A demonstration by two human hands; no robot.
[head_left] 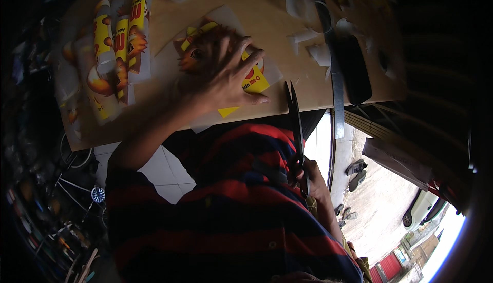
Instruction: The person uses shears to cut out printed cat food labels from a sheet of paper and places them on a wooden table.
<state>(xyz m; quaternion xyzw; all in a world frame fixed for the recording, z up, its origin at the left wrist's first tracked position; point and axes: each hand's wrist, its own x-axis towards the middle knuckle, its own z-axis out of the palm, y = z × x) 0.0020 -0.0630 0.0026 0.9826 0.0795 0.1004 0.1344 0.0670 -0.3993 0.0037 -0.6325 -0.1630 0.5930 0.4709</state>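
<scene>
A printed sticker sheet (192,54) lies on the brown tabletop, showing an orange furry cartoon figure and yellow patches. My left hand (226,80) rests over it, palm down and fingers spread, hiding its middle. Below the table's near edge, my right hand (314,178) grips the handles of long dark scissors (296,121). Their blades point up toward the tabletop, to the right of the sheet, with the tips slightly apart.
Several printed strips or rolls (104,36) lie at the table's left. On the right are white paper scraps (321,54), a metal ruler (337,98) and a black flat object (352,72). A bicycle (77,193) stands lower left; sandals (355,173) lie on the floor at right.
</scene>
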